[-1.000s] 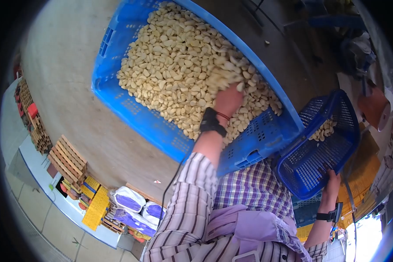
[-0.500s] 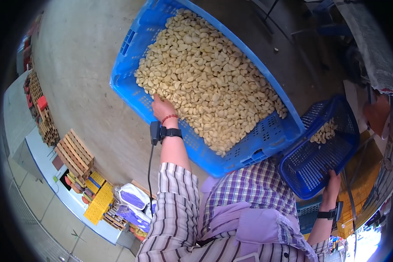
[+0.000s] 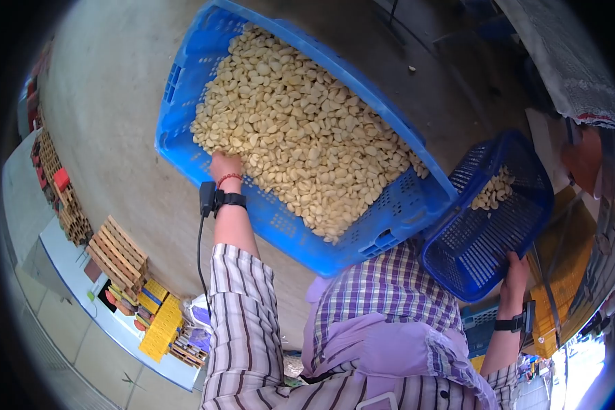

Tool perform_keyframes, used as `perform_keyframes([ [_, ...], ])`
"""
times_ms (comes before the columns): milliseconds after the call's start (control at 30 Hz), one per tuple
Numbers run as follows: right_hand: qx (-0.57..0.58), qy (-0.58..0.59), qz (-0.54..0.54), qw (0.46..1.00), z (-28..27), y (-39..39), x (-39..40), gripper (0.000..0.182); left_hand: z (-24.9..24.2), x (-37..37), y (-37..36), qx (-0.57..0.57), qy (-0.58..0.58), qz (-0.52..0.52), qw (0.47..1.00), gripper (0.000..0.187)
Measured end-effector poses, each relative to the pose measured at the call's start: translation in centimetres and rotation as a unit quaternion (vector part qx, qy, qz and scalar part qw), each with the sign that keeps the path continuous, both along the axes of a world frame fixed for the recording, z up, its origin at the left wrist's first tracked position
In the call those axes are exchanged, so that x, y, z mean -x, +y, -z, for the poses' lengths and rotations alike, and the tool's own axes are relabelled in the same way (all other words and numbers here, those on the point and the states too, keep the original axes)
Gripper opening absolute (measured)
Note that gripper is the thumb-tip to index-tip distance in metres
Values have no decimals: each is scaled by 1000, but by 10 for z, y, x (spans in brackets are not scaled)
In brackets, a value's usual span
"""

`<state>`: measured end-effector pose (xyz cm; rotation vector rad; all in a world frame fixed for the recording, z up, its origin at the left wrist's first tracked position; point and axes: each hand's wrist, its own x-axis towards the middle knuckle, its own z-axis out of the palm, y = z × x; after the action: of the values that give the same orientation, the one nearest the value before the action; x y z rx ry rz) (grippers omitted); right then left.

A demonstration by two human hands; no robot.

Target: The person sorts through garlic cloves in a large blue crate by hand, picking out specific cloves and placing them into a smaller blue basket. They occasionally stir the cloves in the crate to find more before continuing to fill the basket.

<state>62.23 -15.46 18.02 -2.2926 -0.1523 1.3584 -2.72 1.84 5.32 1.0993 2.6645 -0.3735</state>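
Note:
A large blue plastic crate [image 3: 273, 222] is tilted in front of me, holding a heap of pale cream pieces [image 3: 307, 123] that look like peeled garlic cloves. At the heap's left edge, inside the near wall, my left hand [image 3: 225, 166] is closed with its fingers curled; what they hold, if anything, is hidden. My right hand [image 3: 516, 272] grips the rim of a dark blue slotted basket [image 3: 465, 256], thumb over the edge. The basket leans beside the crate's right corner, with a small pile of the same pale pieces [image 3: 493, 189] inside.
Wooden pallets [image 3: 117, 249] and a yellow plastic pallet [image 3: 160, 331] stand at the lower left. Checked purple cloth [image 3: 389, 290] covers my lap below the crate. At the right are a grey sheet-covered surface [image 3: 567, 61] and a yellow crate [image 3: 560, 242]. A single pale piece [image 3: 411, 68] lies on the floor.
The crate, basket and both hands appear slightly further left as the view shifts. My left hand's fingers look more curled at the heap's edge. My right hand keeps its hold on the basket.

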Motion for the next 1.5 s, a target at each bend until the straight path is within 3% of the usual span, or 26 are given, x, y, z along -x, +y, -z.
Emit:
perform_keyframes([
  [67, 5, -3, -1, 1000, -2, 1, -1, 33, 1, 4, -6, 2, 7, -4, 1000, 36],
  [200, 12, -26, 9, 1000, -7, 12, 8, 32, 28, 35, -23, -85, -107, -62, 989, 38],
  [333, 14, -5, -16, 1000, -2, 10, 1, 33, 31, 35, -7, -57, -97, -128, 985, 26],
  [433, 16, -13, -7, 1000, -4, 10, 0, 35, 18, 10, 8, 57, 38, 20, 997, 21],
  [533, 6, -13, 1, 1000, -4, 7, -1, 36, 12, 11, 17, 156, 62, 56, 984, 26],
  [667, 2, -22, 4, 1000, -6, 8, 2, 36, -15, 5, 24, 144, 26, 58, 988, 26],
  [800, -3, -22, 10, 1000, -12, 10, 11, 35, -29, -20, 16, 43, 72, 57, 995, 23],
  [833, -4, -23, 11, 1000, -11, 8, 10, 35, -33, -36, 15, -83, -107, -6, 991, 21],
  [867, -1, -20, 10, 1000, -10, 6, 9, 35, -37, -53, 10, -204, -281, -68, 935, 19],
  [900, 3, -16, 7, 1000, -9, 3, 8, 35, -66, -101, 15, -184, -396, -147, 888, 17],
  [967, 8, -7, 15, 1000, -6, -1, 6, 34, -110, -196, 9, -166, -538, -98, 821, 19],
  [1000, 11, 2, 25, 1000, -5, -2, 6, 34, -93, -217, -13, -136, -641, -9, 755, 24],
  [1033, 10, 2, 22, 1000, -7, -2, 8, 34, -127, -260, -8, -28, -618, 87, 781, 27],
  [1067, 12, -21, 24, 999, -9, -1, 10, 34, -133, -282, -14, -62, -677, 210, 702, 25],
  [1133, 9, -38, 22, 999, -8, 0, 11, 34, -126, -296, -19, -97, -631, 346, 687, 25],
  [1167, 5, -24, 12, 1000, -8, -2, 8, 34, -112, -296, -20, -99, -624, 348, 692, 25],
  [1233, 3, -2, 3, 1000, -7, -5, 5, 35, -63, -287, -29, -139, -519, 320, 780, 28],
  [1267, 1, 3, 0, 1000, -8, -4, 8, 35, -36, -284, -37, -140, -514, 319, 784, 28],
  [1333, -7, -23, 16, 1000, -8, 2, 13, 34, 19, -280, -51, -88, -481, 501, 714, 29],
  [1367, -15, -18, 4, 1000, -7, -1, 11, 33, 38, -280, -55, -90, -478, 502, 715, 29],
  [1433, -6, -13, 8, 1000, -11, 6, 16, 33, 59, -281, -57, -171, -334, 639, 671, 27],
  [1500, 1, -16, 5, 1000, -9, 2, 12, 32, 73, -280, -54, -148, -330, 641, 677, 26],
])
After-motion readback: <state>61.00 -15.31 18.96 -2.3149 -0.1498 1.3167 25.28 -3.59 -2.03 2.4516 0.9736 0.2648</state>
